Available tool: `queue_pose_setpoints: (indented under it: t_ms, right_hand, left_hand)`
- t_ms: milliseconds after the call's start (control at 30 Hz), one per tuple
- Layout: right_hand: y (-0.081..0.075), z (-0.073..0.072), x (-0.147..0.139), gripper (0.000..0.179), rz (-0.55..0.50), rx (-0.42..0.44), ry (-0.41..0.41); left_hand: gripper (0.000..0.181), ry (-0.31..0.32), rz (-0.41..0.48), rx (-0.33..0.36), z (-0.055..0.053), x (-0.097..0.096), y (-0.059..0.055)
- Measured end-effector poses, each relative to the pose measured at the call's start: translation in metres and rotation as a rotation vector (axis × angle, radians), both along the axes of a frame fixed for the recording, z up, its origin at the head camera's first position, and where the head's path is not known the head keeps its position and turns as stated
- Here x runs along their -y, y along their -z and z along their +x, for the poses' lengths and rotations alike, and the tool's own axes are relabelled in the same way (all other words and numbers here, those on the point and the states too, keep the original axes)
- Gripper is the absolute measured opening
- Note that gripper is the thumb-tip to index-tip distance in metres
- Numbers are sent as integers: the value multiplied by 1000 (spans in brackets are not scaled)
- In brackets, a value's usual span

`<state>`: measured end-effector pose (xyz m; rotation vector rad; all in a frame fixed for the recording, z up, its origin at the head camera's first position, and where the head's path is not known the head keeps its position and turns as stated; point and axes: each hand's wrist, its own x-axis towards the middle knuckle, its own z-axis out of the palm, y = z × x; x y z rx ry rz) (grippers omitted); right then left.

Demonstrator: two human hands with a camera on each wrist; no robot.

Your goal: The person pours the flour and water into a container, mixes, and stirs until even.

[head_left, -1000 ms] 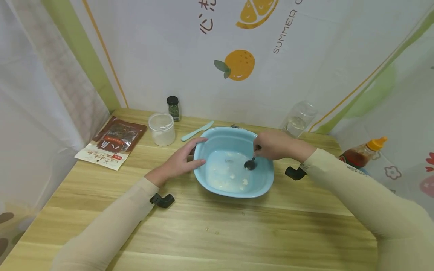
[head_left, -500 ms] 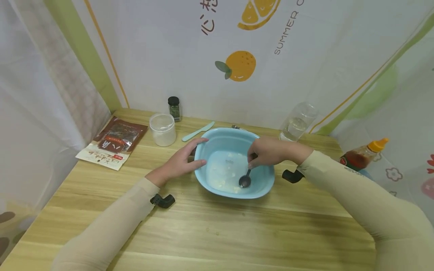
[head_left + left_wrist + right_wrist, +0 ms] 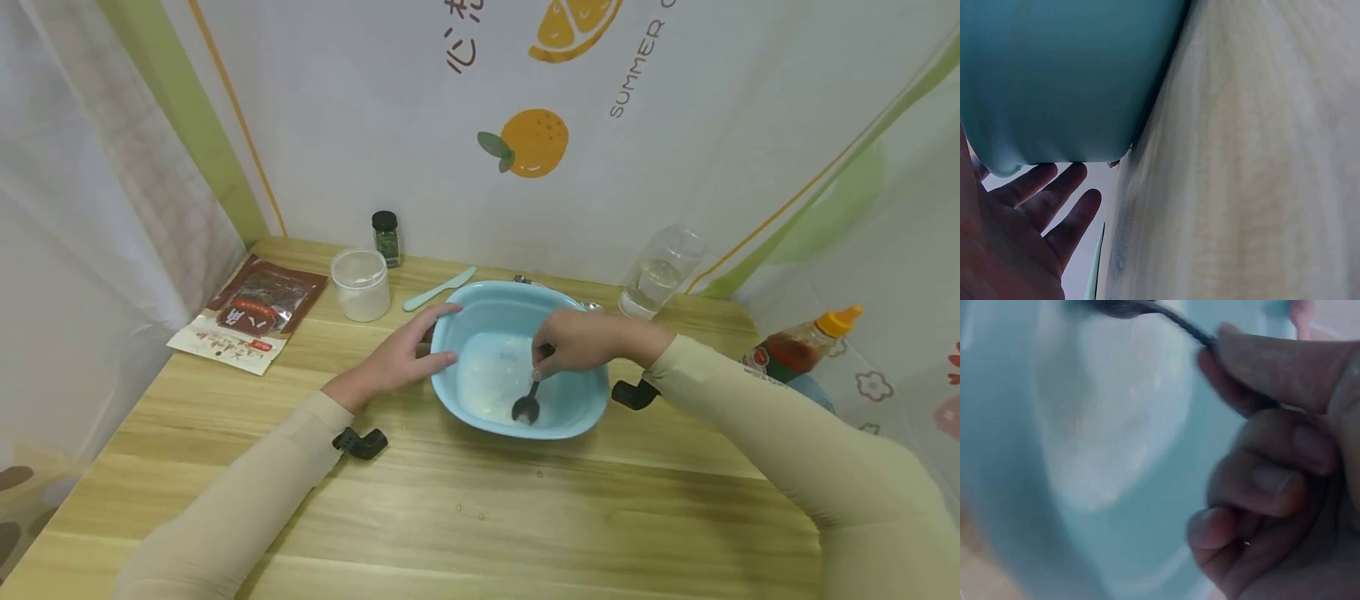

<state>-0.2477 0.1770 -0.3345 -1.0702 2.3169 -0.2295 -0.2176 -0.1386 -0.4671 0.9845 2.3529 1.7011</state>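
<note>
A light-blue basin stands on the wooden table, with cloudy whitish matter spread over its floor. My left hand holds the basin's left side, its thumb at the rim and its other fingers along the outer wall; in the left wrist view, several fingers touch that wall. Over the basin, my right hand pinches the handle of a dark spoon between thumb and forefinger. The spoon's bowl is down in the whitish matter near the front wall. In the right wrist view the other fingers are curled.
Behind the basin lie a pale green spreader, a clear jar of white powder and a black-capped spice bottle. At the left is a brown-and-white packet. A glass of clear liquid and a yellow-capped sauce bottle stand right.
My right hand has moved left, drawing the spoon from the basin's right side toward its front middle. White lumps there look fewer. My left hand keeps its place on the basin.
</note>
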Motion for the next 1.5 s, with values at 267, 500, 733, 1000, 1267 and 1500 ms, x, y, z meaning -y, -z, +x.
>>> queue_pose_setpoints:
  t_ms: [267, 500, 733, 1000, 1267, 1500]
  right_hand:
    - [2, -5, 1, 16, -29, -128, 111]
    - [9, -4, 12, 17, -67, 29, 18]
    - [11, -14, 6, 20, -65, -131, 220]
    - [7, -6, 10, 19, -16, -14, 80]
    - [7, -4, 27, 21, -55, -142, 163]
    - [2, -11, 16, 21, 13, -154, 165]
  left_hand:
    - [74, 7, -1, -6, 0, -2, 2]
    - [74, -2, 3, -3, 1, 0, 1]
    - [73, 9, 13, 10, 0, -1, 1]
    - [73, 9, 12, 6, 0, 0, 0]
    - [73, 9, 20, -2, 0, 1, 1]
    - [74, 7, 7, 6, 1, 1, -1]
